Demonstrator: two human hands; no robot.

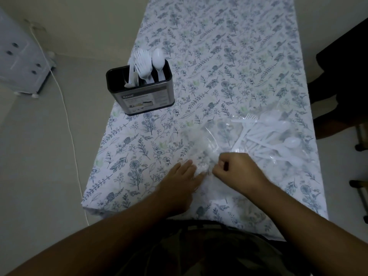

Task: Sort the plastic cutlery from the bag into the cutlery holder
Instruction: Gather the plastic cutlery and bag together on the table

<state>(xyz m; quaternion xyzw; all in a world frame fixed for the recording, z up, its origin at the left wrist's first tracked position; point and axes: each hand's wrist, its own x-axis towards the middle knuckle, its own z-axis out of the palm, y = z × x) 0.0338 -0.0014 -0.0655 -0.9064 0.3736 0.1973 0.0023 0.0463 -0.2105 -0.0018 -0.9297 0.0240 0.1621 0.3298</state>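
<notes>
A clear plastic bag (225, 136) lies on the right half of the table. Inside it, white plastic spoons and forks (268, 136) lie in a loose pile at its far right end. My right hand (237, 168) is curled and pinches the crumpled near end of the bag. My left hand (181, 180) lies flat beside it, fingers straight and touching the same crumpled plastic. The black and steel cutlery holder (143, 96) stands at the table's left edge. White forks (142, 62), a spoon (158, 58) and other white pieces stand in it.
A floral cloth covers the table (219, 56). A white cable (67, 120) runs along the floor at left, past a pale drawer unit (22, 56). A dark chair (350, 80) stands against the table's right side.
</notes>
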